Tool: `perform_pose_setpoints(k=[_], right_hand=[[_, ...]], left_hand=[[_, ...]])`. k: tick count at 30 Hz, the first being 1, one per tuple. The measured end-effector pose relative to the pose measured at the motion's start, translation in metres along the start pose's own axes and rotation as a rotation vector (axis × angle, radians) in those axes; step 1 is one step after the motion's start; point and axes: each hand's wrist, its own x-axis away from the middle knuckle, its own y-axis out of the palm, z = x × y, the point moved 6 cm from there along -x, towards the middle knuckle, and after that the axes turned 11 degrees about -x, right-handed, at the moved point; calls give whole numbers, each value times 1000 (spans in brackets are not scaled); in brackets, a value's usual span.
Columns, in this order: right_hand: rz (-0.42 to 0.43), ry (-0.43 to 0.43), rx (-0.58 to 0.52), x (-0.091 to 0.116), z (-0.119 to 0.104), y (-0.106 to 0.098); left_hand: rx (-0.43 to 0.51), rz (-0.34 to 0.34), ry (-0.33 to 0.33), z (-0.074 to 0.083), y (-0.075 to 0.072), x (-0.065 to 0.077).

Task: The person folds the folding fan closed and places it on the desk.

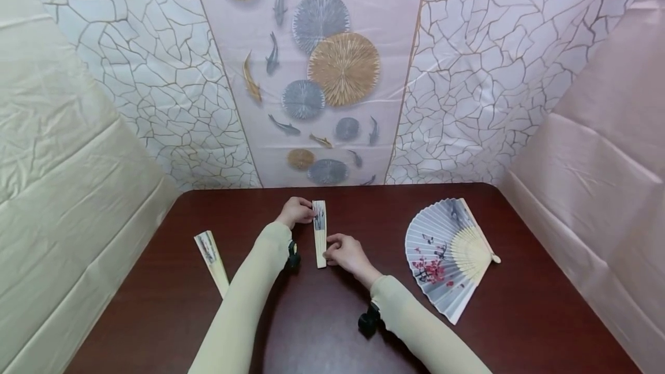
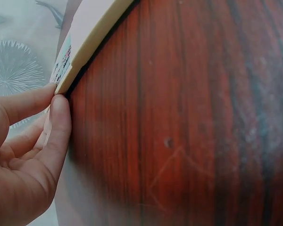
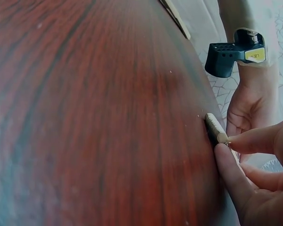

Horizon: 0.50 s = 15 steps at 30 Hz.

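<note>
A folded hand fan (image 1: 320, 238) with a pale bamboo frame and a printed grey-white upper part stands out near the middle of the table's far half, pointing away from me. My left hand (image 1: 297, 212) pinches its far end between thumb and fingertips; the left wrist view shows the fan's edge (image 2: 80, 61) caught there. At the near end, my right hand (image 1: 349, 253) pinches the fan by its rivet, which the right wrist view shows between thumb and finger. The fan's underside is hidden in the head view.
On the right lies a spread fan (image 1: 436, 253) with red blossoms. Another folded fan (image 1: 212, 255) lies to the left, partly behind my left sleeve. Patterned cloth (image 1: 322, 131) hangs behind the dark wooden table (image 1: 322, 316), and beige cloth stands at both sides.
</note>
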Motion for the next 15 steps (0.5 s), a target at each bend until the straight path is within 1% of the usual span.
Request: perform_pose_setpoints(k=[5,9,12,15], right_hand=[[-7,2,0,0,-3,-6],[-34,22,7,-2,-1,-12],[-50,27,20,-4,0,-25],[-39,14,34,-8,-1,-48]], left_hand=[[11,11,22,2,-1,-2],[-27,46,15,0,-7,1],[-39,76,23,4,-9,2],[-5,71,51,16,-3,3]])
